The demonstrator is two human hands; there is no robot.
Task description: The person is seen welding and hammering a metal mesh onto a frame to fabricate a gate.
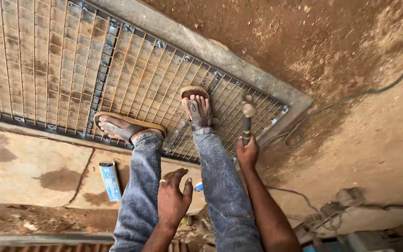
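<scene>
Head view, looking straight down: two hands, two legs in grey jeans, two sandalled feet.

Right hand [247, 152] is clamped round the handle of one hammer [247, 122], fingers wrapped at the lower end of the dark, yellow-marked grip. The hammer head is blurred and sits just beyond the hand, over the near right corner of the grille [61, 60]. Whether the head touches the mesh cannot be told.

Left hand [172, 198] holds nothing: palm down, fingers spread loosely, hanging between the two legs and well apart from the right hand. One ring [162, 180] shows on a finger.

One grille lies flat on the ground beyond both hands: a dark metal frame filled with rusty wire mesh, with one dark bar crossing it far left of the hands. Both feet stand on it, the left sandal [122, 127] at its near edge, the right sandal [197, 108] further in, just left of the hammer.

Left of the left hand, on the concrete slab [29, 163], lies one long blue box [110, 180]. A small blue object shows between the legs, too hidden to identify.

Right of the right hand, one grey cable [350, 98] snakes over red earth. Below it, near the frame's lower right corner, sits a tangle of wires and grey equipment [341, 205].
</scene>
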